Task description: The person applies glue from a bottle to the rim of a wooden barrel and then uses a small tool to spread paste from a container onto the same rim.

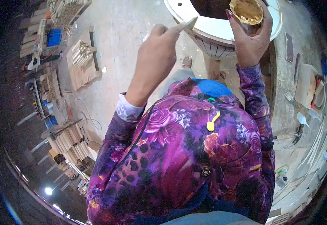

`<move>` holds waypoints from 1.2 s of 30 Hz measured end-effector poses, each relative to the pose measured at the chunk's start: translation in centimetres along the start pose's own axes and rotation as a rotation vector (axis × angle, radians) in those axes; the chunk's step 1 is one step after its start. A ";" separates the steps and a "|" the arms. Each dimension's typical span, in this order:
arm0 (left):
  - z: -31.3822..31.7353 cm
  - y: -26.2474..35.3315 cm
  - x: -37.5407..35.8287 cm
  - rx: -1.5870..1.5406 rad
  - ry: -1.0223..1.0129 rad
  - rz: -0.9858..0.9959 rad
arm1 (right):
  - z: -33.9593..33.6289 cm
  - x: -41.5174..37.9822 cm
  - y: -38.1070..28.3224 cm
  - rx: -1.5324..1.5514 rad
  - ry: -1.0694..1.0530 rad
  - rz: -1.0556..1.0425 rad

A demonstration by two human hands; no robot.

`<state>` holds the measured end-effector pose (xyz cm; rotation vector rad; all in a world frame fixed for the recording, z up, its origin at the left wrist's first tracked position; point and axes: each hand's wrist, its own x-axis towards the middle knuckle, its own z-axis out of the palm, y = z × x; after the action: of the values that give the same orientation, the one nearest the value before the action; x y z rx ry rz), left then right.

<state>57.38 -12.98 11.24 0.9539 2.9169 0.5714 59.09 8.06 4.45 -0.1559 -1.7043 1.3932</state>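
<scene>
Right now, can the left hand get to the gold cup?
Likely yes: the left hand grips a thin tool at the edge of the white ring; the right hand holds the gold cup nearby, nothing visible between.

the right fingers (239, 33) hold a small gold bowl (246, 11).

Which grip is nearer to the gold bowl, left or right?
Right. The right grip holds the gold bowl. The left grip is away to its left, holding a thin pointed tool at the white ring.
</scene>
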 end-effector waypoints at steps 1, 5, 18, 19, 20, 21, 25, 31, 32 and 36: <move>0.3 0.1 0.0 0.056 0.030 -0.020 | 0.3 0.0 -0.3 -0.003 0.001 -0.001; -1.0 -0.1 0.1 -0.124 -0.085 0.014 | 0.2 0.2 -0.2 0.042 0.075 -0.010; -1.5 -1.9 -0.1 -0.111 -0.034 -0.024 | -0.6 0.1 0.4 -0.027 0.027 0.056; -1.8 -1.6 -0.4 -0.128 -0.095 0.010 | -0.7 0.2 0.4 -0.034 0.027 0.050; -2.1 -1.5 -0.5 -0.144 -0.157 0.045 | -0.8 0.2 0.4 -0.062 0.015 0.057; -2.3 -1.9 0.1 -0.150 -0.163 0.051 | -1.0 0.3 0.5 -0.093 0.007 0.071; -1.6 -3.8 1.4 -0.188 -0.179 0.090 | -0.8 0.4 0.2 -0.083 0.025 0.060; -1.9 -5.2 2.7 -0.414 -0.423 0.166 | -1.4 0.6 0.6 -0.145 0.023 0.078; -1.7 -6.0 3.2 -0.408 -0.365 0.206 | -1.6 0.6 0.8 -0.180 0.018 0.058; -0.4 -10.6 5.9 -0.360 -0.201 0.372 | -1.4 0.5 1.1 -0.149 0.044 0.079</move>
<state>46.48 -17.63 8.47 1.4051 2.3602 0.9152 59.26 9.73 3.74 -0.3379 -1.7813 1.3095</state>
